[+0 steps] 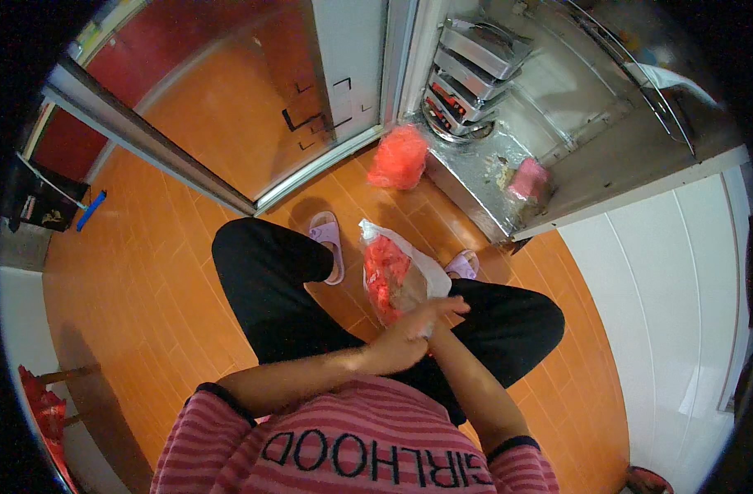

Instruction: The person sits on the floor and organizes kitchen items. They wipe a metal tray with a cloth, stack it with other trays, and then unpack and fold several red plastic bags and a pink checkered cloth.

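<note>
My left hand [407, 336] crosses over my right hand [435, 327] in front of my lap, and the two overlap closely. Fingers of the upper hand stretch towards my right knee and look blurred. Most of the right hand is hidden. A bit of whitish plastic shows between the hands. A translucent plastic bag [386, 272] with red contents lies just beyond them, between my knees, its near end running beneath the hands. Whether either hand grips it is not clear. My feet wear lilac slippers [327, 238] on both sides of the bag.
A red plastic bag [400, 157] sits on the wood-look floor [179, 278] by a glass sliding door [277, 80]. On a foil-covered ledge [469, 179] stand a tiered metal rack [475, 68] and a pink bundle [529, 179]. A blue-headed brush [92, 210] is at far left.
</note>
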Demonstrator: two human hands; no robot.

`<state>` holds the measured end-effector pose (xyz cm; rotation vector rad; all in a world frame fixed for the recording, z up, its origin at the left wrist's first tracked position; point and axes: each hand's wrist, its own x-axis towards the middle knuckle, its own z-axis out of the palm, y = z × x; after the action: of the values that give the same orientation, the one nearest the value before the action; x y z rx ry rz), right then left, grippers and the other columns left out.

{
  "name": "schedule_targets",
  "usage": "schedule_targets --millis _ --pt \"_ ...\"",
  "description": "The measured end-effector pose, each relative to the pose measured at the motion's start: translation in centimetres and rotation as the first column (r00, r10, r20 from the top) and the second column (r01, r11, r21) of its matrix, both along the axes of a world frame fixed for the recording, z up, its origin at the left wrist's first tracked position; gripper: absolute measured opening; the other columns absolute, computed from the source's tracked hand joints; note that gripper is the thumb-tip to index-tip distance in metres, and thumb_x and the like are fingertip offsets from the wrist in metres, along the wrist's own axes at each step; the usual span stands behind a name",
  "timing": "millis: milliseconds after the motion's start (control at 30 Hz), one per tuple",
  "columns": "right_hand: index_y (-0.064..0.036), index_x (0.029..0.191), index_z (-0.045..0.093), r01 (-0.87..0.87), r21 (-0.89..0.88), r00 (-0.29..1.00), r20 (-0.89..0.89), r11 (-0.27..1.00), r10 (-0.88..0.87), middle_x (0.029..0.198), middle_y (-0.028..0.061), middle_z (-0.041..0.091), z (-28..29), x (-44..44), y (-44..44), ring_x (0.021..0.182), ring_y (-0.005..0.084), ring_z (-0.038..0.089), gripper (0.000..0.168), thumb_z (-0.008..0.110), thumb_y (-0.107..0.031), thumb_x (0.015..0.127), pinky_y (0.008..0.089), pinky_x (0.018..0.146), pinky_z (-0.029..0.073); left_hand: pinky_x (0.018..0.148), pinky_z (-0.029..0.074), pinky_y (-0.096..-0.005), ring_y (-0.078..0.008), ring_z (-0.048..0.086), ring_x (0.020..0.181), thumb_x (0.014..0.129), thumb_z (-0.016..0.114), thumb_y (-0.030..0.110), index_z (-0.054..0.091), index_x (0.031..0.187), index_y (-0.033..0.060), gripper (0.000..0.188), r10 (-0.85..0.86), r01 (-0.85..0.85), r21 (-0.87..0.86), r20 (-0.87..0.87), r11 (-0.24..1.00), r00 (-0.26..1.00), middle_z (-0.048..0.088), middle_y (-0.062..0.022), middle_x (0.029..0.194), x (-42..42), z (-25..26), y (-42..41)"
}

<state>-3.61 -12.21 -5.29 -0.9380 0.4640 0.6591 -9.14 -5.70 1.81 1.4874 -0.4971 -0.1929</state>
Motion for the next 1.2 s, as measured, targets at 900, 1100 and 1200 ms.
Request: schedule_targets --millis 900,1100,1200 --pt "-0.005 0.1 0.058 -0.126 -0.807 0.265 0.533 0.576 0.804 0.095 0.0136 0.059 12.0 5.6 -1.9 0.085 0.0221 0.056 0.029 0.058 -0.002 0.071 0.0315 0.071 0.045 0.075 0.038 -0.0167 -0.0195 0.042 0.118 0.059 0.033 -0.017 0.048 0.112 0.0018 0.058 0.093 -0.362 -0.524 -0.469 0.771 0.878 0.049 -0.0113 0.118 10.4 5.6 4.0" --pt "-0.005 0.098 0.061 -0.122 -0.881 0.304 0.405 0.457 0.862 0.11 0.0158 0.055 13.7 8.5 -1.5 0.101 0.0261 0.052 0.026 0.06 -0.011 0.073 0.0312 0.081 0.045 0.095 0.033 -0.0285 -0.0215 0.047 0.109 0.051 0.033 -0.018 0.049 0.108 -0.0005 0.062 0.245 -0.55 -0.437 -0.579 0.712 0.778 0.053 -0.011 0.109 14.0 10.3 5.3" --pt "-0.004 0.109 0.057 0.042 -0.519 0.545 0.728 0.854 0.416 0.113 0.0108 0.053 15.0 7.9 -5.5 0.097 0.0184 0.056 0.031 0.056 -0.013 0.079 0.0284 0.078 0.047 0.086 0.038 -0.0245 -0.0206 0.049 0.104 0.05 0.03 -0.022 0.051 0.104 0.0016 0.062 0.344 -0.609 -0.417 -0.553 0.674 0.759 0.054 -0.0111 0.105 14.5 11.8 7.6"
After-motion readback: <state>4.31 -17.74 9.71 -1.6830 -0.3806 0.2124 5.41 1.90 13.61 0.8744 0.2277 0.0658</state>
